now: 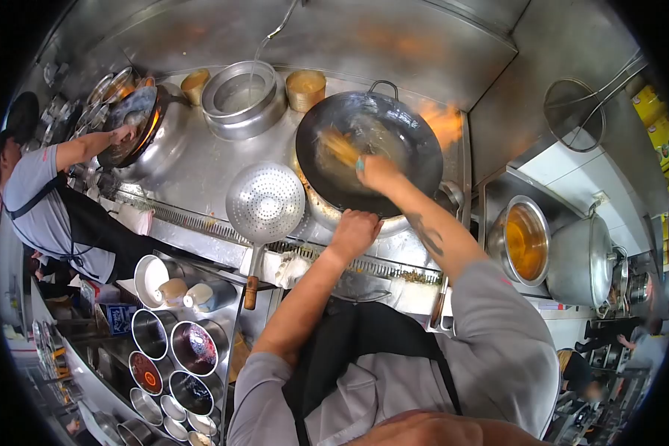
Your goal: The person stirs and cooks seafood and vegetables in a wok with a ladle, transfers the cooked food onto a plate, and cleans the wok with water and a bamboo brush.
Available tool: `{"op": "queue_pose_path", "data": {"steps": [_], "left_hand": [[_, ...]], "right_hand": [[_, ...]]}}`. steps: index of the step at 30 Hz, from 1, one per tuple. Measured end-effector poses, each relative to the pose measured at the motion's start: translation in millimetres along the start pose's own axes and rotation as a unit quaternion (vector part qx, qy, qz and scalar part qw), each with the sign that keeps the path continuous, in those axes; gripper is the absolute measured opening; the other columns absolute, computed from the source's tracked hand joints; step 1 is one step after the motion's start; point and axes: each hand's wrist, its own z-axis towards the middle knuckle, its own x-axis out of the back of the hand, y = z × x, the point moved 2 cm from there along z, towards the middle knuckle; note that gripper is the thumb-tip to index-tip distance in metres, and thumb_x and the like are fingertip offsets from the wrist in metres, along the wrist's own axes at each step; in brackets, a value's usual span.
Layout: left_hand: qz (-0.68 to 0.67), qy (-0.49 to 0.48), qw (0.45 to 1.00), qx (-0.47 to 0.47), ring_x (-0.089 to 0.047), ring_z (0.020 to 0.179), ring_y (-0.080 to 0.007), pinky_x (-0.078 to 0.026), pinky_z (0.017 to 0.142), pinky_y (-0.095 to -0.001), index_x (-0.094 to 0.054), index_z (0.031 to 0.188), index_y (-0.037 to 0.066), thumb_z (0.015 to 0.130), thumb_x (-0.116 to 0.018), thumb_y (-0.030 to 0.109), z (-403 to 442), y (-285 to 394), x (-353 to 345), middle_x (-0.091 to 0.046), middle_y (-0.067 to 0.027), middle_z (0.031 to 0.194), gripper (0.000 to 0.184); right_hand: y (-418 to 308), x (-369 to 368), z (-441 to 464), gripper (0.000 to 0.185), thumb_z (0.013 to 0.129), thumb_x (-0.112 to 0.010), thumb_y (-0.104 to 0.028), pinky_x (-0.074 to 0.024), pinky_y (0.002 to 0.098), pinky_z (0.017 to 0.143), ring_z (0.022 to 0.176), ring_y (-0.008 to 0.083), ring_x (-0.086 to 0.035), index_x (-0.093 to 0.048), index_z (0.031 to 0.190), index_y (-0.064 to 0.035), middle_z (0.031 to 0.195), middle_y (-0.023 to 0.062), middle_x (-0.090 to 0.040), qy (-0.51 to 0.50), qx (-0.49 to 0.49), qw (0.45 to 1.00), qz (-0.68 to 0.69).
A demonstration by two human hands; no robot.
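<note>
A dark wok (420, 160) with a loop handle at its far side sits over a burner, some water in its bottom. My right hand (379, 172) is closed around a bamboo wok brush (340, 147), whose bristles are down in the wok and slightly blurred. At the wok's near rim, my left hand (358, 230) has its fingers curled over the edge and grips it. Left of the wok lies a perforated metal strainer (265, 201) with a wooden handle pointing toward me.
Flames (442, 123) rise beyond the wok's right side. A running tap (264, 41) fills a metal pot (244, 123). Sauce pots (199, 348) stand at lower left. A bowl of orange liquid (528, 241) is at right. A co-worker (59, 193) works another wok at far left.
</note>
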Motion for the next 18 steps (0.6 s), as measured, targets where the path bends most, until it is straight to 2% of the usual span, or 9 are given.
{"op": "queue_pose_path", "data": {"steps": [1, 5, 6, 9, 12, 13, 15, 17, 18], "left_hand": [[-0.002, 0.01, 1.0, -0.005, -0.062, 0.077, -0.0322, -0.043, 0.072, -0.0473, -0.06, 0.072, 0.006, 0.087, -0.058, 0.024, -1.3, -0.9, -1.0, -0.064, -0.0134, 0.074, 0.023], [0.005, 0.03, 0.999, -0.016, -0.062, 0.076, -0.0317, -0.043, 0.073, -0.0463, -0.06, 0.072, 0.007, 0.087, -0.058, 0.024, -3.4, -0.4, 3.5, -0.064, -0.0126, 0.073, 0.023], [0.007, 0.029, 0.999, -0.014, -0.062, 0.077, -0.0317, -0.043, 0.073, -0.0462, -0.06, 0.072, 0.007, 0.087, -0.058, 0.024, -1.8, -1.5, 4.4, -0.064, -0.0125, 0.073, 0.023], [0.0, 0.015, 1.0, -0.01, -0.062, 0.077, -0.0319, -0.043, 0.074, -0.0458, -0.061, 0.073, 0.007, 0.087, -0.057, 0.024, -4.1, 0.0, -1.3, -0.064, -0.0123, 0.074, 0.023], [0.002, 0.009, 1.0, -0.004, -0.062, 0.076, -0.0324, -0.043, 0.074, -0.0455, -0.061, 0.073, 0.007, 0.088, -0.057, 0.024, -2.8, -5.8, -4.8, -0.064, -0.0125, 0.073, 0.023], [0.007, 0.009, 1.0, -0.004, -0.062, 0.075, -0.0325, -0.043, 0.074, -0.0455, -0.061, 0.073, 0.007, 0.088, -0.057, 0.024, -4.6, -4.9, -6.2, -0.064, -0.0126, 0.072, 0.023], [0.024, 0.016, 1.0, -0.011, -0.063, 0.074, -0.0311, -0.043, 0.073, -0.044, -0.062, 0.075, 0.007, 0.088, -0.057, 0.025, -1.6, -4.7, -4.8, -0.065, -0.012, 0.072, 0.023], [0.049, 0.021, 0.998, -0.02, -0.064, 0.073, -0.0281, -0.044, 0.072, -0.041, -0.064, 0.077, 0.008, 0.089, -0.056, 0.027, -3.6, -2.7, -2.0, -0.067, -0.0104, 0.073, 0.024], [0.041, 0.007, 0.999, -0.012, -0.064, 0.075, -0.0285, -0.044, 0.073, -0.0412, -0.064, 0.078, 0.008, 0.089, -0.057, 0.027, -3.2, -1.8, -0.4, -0.067, -0.0108, 0.075, 0.023]], "right_hand": [[-6.0, 5.5, -23.5, 0.028, 0.08, -0.061, -0.027, -0.0505, 0.0507, 0.075, 0.08, 0.043, -0.064, -0.064, 0.093, -0.0026, 0.084, 0.0238, -0.066, -0.007, 0.049, 0.998, -0.036], [17.8, 70.8, -83.8, 0.035, 0.081, -0.058, -0.034, -0.0521, 0.0495, 0.078, 0.085, 0.0377, -0.066, -0.066, 0.108, -0.0126, 0.091, 0.019, -0.068, -0.171, 0.01, 0.978, -0.115], [33.7, 83.0, -75.9, 0.034, 0.081, -0.058, -0.033, -0.0524, 0.0489, 0.078, 0.086, 0.037, -0.067, -0.067, 0.106, -0.0119, 0.091, 0.0191, -0.068, -0.179, 0.003, 0.97, -0.162], [86.9, 77.1, -12.5, 0.03, 0.08, -0.057, -0.028, -0.0532, 0.0461, 0.078, 0.087, 0.0366, -0.067, -0.069, 0.092, -0.0032, 0.091, 0.0202, -0.068, -0.119, -0.11, 0.973, -0.167], [72.0, 42.1, -20.2, 0.029, 0.079, -0.059, -0.027, -0.0532, 0.0455, 0.078, 0.087, 0.0371, -0.067, -0.069, 0.089, -0.0013, 0.091, 0.0208, -0.068, -0.084, -0.119, 0.977, -0.156], [60.8, 41.2, -42.5, 0.031, 0.079, -0.061, -0.028, -0.0531, 0.0458, 0.078, 0.087, 0.038, -0.066, -0.069, 0.092, -0.0011, 0.091, 0.022, -0.068, -0.081, -0.079, 0.98, -0.161], [40.0, 80.8, -86.1, 0.038, 0.078, -0.065, -0.034, -0.0534, 0.0444, 0.077, 0.084, 0.0372, -0.067, -0.068, 0.094, 0.0002, 0.09, 0.0229, -0.068, -0.103, -0.052, 0.987, -0.109], [83.7, 108.5, -81.7, 0.043, 0.078, -0.067, -0.04, -0.0533, 0.0432, 0.074, 0.081, 0.0348, -0.068, -0.068, 0.096, -0.0008, 0.091, 0.0232, -0.068, -0.21, -0.063, 0.975, -0.031], [106.5, 120.9, -72.1, 0.044, 0.077, -0.069, -0.042, -0.0532, 0.0421, 0.073, 0.081, 0.0316, -0.068, -0.069, 0.097, -0.0036, 0.091, 0.0214, -0.068, -0.197, -0.166, 0.966, -0.023]]}}
